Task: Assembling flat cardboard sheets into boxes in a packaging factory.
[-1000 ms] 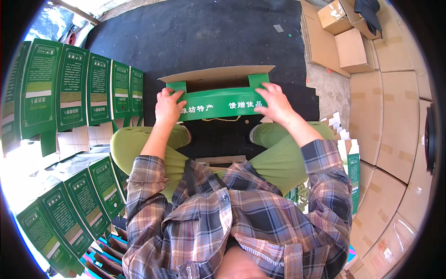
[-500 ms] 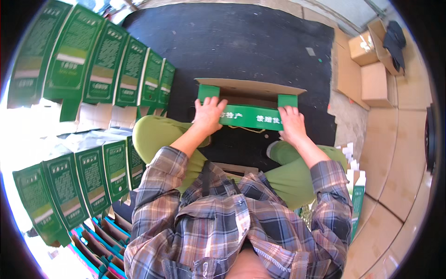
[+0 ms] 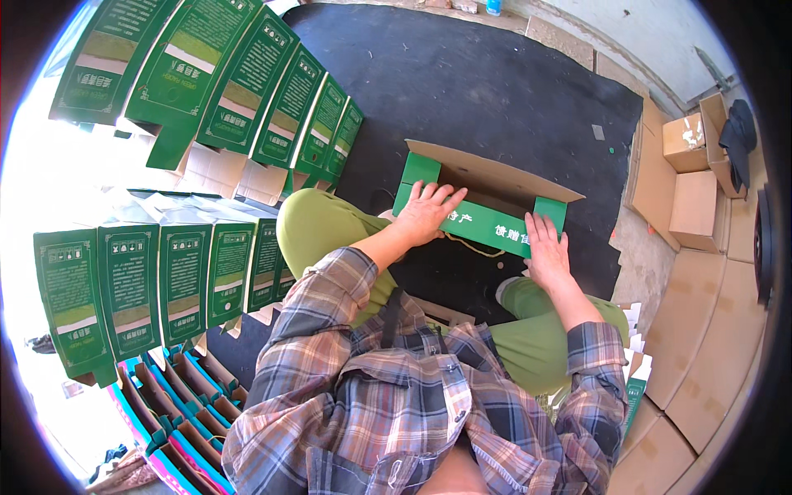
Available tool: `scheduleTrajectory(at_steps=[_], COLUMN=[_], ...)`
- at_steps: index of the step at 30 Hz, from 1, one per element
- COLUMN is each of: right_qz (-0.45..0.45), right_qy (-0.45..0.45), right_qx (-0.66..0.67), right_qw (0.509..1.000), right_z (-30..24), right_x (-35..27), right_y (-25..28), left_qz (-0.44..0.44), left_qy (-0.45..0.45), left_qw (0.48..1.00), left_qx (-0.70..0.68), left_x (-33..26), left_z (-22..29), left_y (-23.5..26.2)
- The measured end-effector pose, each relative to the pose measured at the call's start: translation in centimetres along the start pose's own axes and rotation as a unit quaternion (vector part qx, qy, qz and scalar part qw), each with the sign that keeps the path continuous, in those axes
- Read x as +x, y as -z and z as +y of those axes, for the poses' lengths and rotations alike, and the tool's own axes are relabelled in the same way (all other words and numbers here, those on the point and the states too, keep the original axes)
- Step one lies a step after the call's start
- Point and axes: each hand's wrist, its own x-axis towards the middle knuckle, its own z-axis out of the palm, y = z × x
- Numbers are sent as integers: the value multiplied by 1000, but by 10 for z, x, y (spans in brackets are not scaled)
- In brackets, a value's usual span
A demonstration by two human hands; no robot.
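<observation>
A green cardboard box point(image 3: 487, 224) with a brown inside lies on the black mat in front of me, between my knees. Its long back flap point(image 3: 495, 169) stands raised, and the short green end flaps point(image 3: 421, 168) are at both sides. My left hand point(image 3: 425, 216) holds the left part of the front panel, fingers bent over its upper edge. At the right end, my right hand point(image 3: 548, 252) grips the same panel, its fingertips over the edge near the right end flap. A thin cord point(image 3: 474, 246) shows below the panel.
Green printed boxes point(image 3: 177, 272) stand in two rows at my left. Below them are several open blue and pink cartons point(image 3: 186, 412). Plain brown cartons point(image 3: 697, 210) line the right side, with a dark cloth point(image 3: 737, 140) over one. The black mat point(image 3: 478, 82) stretches ahead.
The view has swung, so the box now appears farther right and slants down toward the right. Both hands stay on its front panel, and the flaps look much the same.
</observation>
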Motion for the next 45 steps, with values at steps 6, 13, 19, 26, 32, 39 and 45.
scheduleTrajectory(at_steps=[6, 13, 19, 26, 32, 39, 45], right_qz=[2, 36, 153, 324, 412, 360, 317], right_qy=[-16, -36, -14, -11, -26, -63, -37], right_qx=[10, 64, 139, 202, 239, 415, 458], right_qw=[1000, 997, 978, 924, 879, 833, 830], right_z=[3, 7, 25, 50, 66, 54, 42], right_x=[3, 13, 10, 19, 25, 32, 44], right_y=[2, 18, 29, 48, 55, 64, 63], left_qz=[21, 36, 49, 140, 243, 421, 453], left_qy=[-51, -15, 0, 94, 159, 127, 70], left_qw=[998, 998, 995, 965, 901, 739, 632], left_qx=[-20, -42, -93, -203, -322, -511, -624], left_x=[10, 12, 24, 33, 49, 32, -51], left_z=[1, 0, 4, 2, 0, 17, 18], left_y=[3, 4, 5, 15, 63, 162, 174])
